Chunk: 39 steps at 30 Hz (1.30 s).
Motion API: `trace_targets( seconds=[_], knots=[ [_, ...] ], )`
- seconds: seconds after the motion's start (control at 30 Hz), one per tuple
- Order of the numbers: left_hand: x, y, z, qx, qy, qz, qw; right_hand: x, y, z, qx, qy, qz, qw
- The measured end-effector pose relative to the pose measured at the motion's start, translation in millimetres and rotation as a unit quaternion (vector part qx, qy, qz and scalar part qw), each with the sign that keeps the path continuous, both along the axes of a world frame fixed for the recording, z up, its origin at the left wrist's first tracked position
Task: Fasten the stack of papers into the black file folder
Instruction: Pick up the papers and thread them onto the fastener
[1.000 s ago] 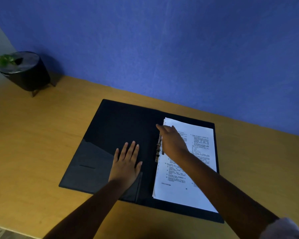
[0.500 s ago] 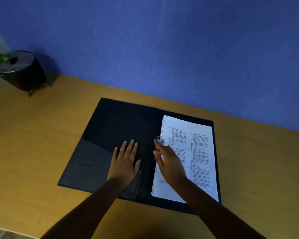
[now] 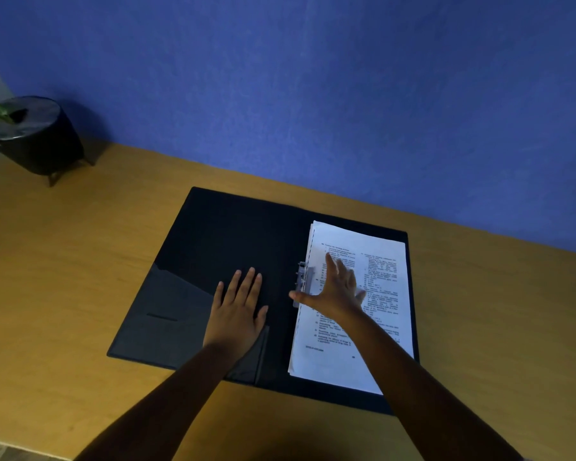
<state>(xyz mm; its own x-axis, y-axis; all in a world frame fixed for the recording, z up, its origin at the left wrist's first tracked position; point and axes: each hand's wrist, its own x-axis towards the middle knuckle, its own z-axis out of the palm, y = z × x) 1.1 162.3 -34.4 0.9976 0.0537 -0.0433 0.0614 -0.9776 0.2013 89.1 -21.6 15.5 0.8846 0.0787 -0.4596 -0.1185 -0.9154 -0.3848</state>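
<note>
I saw the left hand point(image 3: 236, 314) flat, fingers spread, on the black file folder point(image 3: 213, 247); right hand point(image 3: 338, 291) splayed over the stack of papers point(image 3: 376, 261)

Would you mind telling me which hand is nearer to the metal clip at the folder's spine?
Right. The right hand lies spread on the papers right beside the metal clip, thumb reaching near its lower end. The left hand rests flat on the folder's left inner cover, farther away.

Open folder point(image 3: 213, 247) at frame centre on the table point(image 3: 64, 277), papers point(image 3: 379, 261) on its right half, pot point(image 3: 34, 138) upper left
</note>
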Motion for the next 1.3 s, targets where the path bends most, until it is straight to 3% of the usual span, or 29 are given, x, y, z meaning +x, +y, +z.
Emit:
trace_targets(
  seconds=[0.37, 0.9, 1.3],
  knots=[
    [-0.1, -1.1, 2.0, 0.012, -0.005, 0.002, 1.000, -0.8, 5.0, -9.2, -0.037, -0.001, 0.048, 0.998],
    [-0.3, -0.6, 2.4, 0.013, 0.004, 0.001, 1.000, 17.7, -2.0, 4.4, -0.014, 0.099, 0.077, 0.992],
    [-0.7, -0.4, 1.8, 0.012, 0.005, 0.005, 1.000, 3.5, 7.6, -0.5, -0.077, 0.024, 0.075, 0.994]
  ],
)
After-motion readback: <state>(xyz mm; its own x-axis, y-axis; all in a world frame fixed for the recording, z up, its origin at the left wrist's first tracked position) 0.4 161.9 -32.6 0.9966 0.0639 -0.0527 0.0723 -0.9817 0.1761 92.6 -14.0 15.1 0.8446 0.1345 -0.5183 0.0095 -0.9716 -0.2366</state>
